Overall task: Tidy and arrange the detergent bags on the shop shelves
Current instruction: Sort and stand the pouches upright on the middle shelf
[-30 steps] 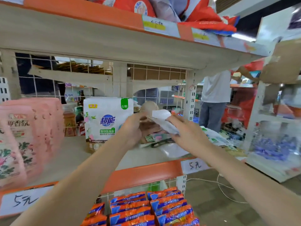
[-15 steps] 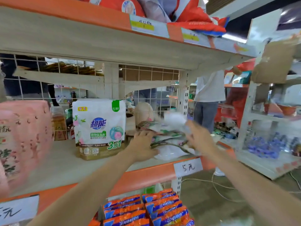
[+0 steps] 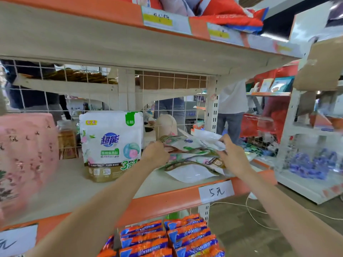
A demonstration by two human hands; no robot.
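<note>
Both hands on the heap of flat detergent bags (image 3: 193,154) at the right end of the middle shelf (image 3: 61,188). Left hand (image 3: 156,153) grip curled onto heap's left edge; right hand (image 3: 233,154) pinches a top bag's corner. Pouches look light, floppy, slick, so best held by their edges. Upright bag (image 3: 111,145) stands just left; open shelf in front, wire grid (image 3: 174,101) behind.
</note>
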